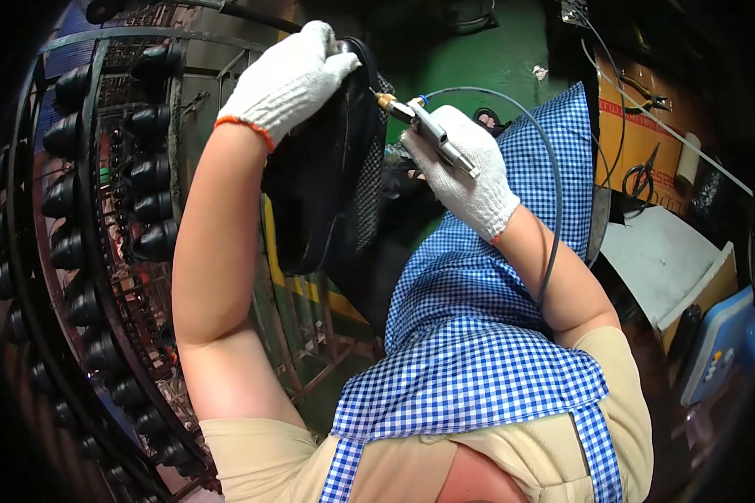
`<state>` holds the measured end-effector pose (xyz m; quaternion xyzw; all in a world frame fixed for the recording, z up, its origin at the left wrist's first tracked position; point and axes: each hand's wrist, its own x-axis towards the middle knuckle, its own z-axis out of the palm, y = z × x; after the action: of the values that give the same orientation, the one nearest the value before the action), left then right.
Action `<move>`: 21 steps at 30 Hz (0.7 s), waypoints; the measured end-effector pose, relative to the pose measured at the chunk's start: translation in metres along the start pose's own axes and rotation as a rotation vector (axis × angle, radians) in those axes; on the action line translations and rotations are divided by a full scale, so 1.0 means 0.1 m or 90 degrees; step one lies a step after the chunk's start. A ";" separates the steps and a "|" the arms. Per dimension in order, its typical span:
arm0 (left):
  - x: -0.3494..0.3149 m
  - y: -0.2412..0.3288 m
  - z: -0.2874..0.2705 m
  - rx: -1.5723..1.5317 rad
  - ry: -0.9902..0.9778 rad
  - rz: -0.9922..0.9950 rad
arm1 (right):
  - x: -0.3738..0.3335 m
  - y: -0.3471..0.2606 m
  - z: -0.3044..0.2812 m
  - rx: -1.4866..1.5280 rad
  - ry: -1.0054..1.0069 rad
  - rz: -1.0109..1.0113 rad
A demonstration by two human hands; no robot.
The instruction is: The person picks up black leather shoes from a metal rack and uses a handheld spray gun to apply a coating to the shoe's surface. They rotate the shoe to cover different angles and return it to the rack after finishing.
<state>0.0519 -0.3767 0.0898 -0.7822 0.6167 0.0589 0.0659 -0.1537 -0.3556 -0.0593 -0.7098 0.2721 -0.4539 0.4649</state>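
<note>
My left hand [289, 84], in a white knit glove with an orange cuff edge, grips the top of a black boot-like piece [319, 184]. This piece hangs down below the hand, one side showing a small grey pattern; its exact kind is hard to make out. My right hand [470, 168], gloved the same way, is closed around a silver spray gun [440, 138]. The gun's brass nozzle points left, close to the upper part of the black piece. From the gun a thin grey hose [554, 168] loops over my right forearm.
A metal rack [96, 126] with rows of black shoe-shaped forms stands along the left. At right, an orange-brown box [637, 134] bears pliers [646, 96] and scissors [642, 174]. Nearer are a white board [663, 251] and a blue device [721, 344]. A checked apron covers my lap.
</note>
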 end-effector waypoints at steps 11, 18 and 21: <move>-0.05 -0.39 0.09 -0.058 0.022 -0.128 | -0.37 -0.16 0.08 -0.036 -0.122 -0.013; -0.04 -0.61 0.15 -0.115 0.011 -0.146 | -0.64 -0.25 -0.06 -0.072 -0.131 -0.052; -0.42 -0.44 0.11 -0.231 0.173 -0.083 | -0.53 -0.15 -0.13 -0.064 -0.014 -0.057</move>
<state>0.0846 -0.3241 0.0878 -0.8200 0.5477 0.0585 -0.1557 -0.1895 -0.3116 -0.0644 -0.7487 0.2575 -0.4522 0.4107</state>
